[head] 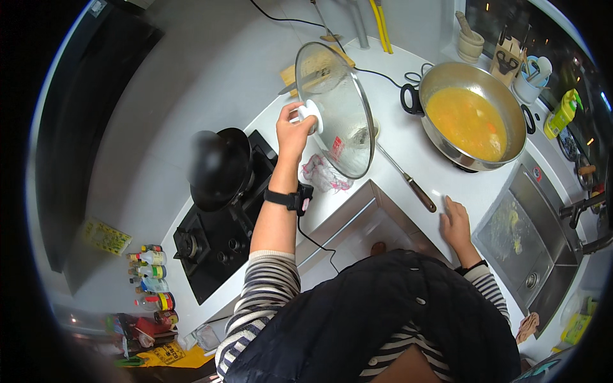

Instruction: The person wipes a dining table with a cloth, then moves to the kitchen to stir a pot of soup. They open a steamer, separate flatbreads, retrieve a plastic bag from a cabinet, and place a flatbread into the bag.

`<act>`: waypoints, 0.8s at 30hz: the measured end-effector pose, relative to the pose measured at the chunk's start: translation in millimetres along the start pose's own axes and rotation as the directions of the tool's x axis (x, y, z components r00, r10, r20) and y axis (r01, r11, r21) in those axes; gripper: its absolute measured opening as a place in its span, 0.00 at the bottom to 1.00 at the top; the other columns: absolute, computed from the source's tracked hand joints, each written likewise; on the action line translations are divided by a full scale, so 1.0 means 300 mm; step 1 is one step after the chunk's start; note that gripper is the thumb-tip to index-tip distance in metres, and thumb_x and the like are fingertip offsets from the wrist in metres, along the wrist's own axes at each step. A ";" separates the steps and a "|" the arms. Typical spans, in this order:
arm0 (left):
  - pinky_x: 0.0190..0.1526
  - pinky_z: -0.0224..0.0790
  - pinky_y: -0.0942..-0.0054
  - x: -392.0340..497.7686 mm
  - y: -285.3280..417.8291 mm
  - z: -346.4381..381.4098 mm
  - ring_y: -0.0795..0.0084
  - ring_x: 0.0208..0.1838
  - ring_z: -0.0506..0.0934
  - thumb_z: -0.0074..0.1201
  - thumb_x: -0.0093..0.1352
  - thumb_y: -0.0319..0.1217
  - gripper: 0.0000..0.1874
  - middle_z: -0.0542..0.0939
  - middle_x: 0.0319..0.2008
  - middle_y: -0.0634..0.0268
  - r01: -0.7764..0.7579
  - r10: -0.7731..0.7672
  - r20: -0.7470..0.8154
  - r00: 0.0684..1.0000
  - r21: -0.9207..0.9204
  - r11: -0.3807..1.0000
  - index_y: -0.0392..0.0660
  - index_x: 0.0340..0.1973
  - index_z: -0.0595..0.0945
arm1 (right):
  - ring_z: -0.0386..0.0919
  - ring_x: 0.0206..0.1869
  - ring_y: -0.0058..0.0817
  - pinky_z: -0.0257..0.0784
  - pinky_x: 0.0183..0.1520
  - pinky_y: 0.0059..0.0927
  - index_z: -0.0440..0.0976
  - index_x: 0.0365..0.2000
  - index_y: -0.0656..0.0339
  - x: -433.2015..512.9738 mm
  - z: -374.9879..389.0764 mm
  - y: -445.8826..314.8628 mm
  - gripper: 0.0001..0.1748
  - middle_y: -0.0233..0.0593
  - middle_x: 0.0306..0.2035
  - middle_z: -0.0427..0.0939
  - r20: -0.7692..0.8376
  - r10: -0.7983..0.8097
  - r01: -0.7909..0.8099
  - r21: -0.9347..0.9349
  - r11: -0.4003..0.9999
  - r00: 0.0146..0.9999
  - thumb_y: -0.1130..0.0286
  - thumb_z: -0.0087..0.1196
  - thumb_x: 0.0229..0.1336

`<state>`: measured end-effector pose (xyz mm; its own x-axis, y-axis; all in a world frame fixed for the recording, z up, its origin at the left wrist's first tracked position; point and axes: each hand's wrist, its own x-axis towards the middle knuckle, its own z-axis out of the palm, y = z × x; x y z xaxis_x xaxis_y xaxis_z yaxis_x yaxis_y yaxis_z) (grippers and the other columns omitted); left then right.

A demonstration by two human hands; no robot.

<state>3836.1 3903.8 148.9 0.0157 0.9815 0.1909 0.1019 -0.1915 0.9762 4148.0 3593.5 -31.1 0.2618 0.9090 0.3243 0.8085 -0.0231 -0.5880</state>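
My left hand (296,128) grips the white knob (311,116) of a steamed-up glass lid (348,143), held tilted over the counter to the left of the pot. A wide steel electric pot (443,79) with black side handles holds yellow-orange soup (464,124). Over the counter near the sink, my right hand (455,222) holds nothing, its fingers a little apart. Closest to it is the dark handle of a long ladle (421,194), which lies on the counter with its head partly seen through the lid.
A black wok (218,177) stands on the gas hob (210,253). Behind the lid, a knife (292,87) rests on a wooden board (289,74). A crumpled plastic bag (323,174) lies below the lid. The steel sink (507,234) is at right. A black cord (378,73) runs to the pot.
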 end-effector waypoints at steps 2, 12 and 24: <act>0.40 0.75 0.70 0.059 -0.011 -0.007 0.64 0.42 0.80 0.63 0.52 0.28 0.25 0.79 0.43 0.55 -0.068 0.065 0.030 0.997 0.142 0.988 0.41 0.47 0.79 | 0.72 0.49 0.50 0.68 0.54 0.43 0.68 0.57 0.66 -0.022 -0.021 0.004 0.30 0.54 0.46 0.74 -0.015 0.030 -0.030 -0.014 0.999 0.999 0.78 0.55 0.50; 0.44 0.73 0.69 0.259 -0.044 0.053 0.66 0.41 0.81 0.64 0.50 0.31 0.24 0.83 0.40 0.58 -0.257 0.054 0.340 0.939 0.588 0.767 0.43 0.44 0.80 | 0.71 0.49 0.51 0.67 0.55 0.43 0.69 0.55 0.67 -0.117 -0.041 0.004 0.27 0.55 0.46 0.74 -0.005 0.118 -0.118 -0.031 0.992 0.993 0.78 0.54 0.52; 0.43 0.72 0.66 0.403 -0.215 0.073 0.61 0.40 0.81 0.65 0.49 0.31 0.23 0.83 0.37 0.57 -0.396 -0.122 0.545 0.829 0.728 0.560 0.47 0.42 0.81 | 0.71 0.49 0.53 0.66 0.54 0.46 0.71 0.52 0.68 -0.171 -0.042 0.005 0.24 0.56 0.45 0.75 -0.008 0.204 -0.204 -0.088 0.975 0.979 0.77 0.52 0.52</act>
<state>3853.3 4035.0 106.7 0.5429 0.8396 -0.0168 0.7746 -0.4929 0.3964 4142.6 3541.7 -39.3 0.4254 0.8819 0.2033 0.7814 -0.2446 -0.5741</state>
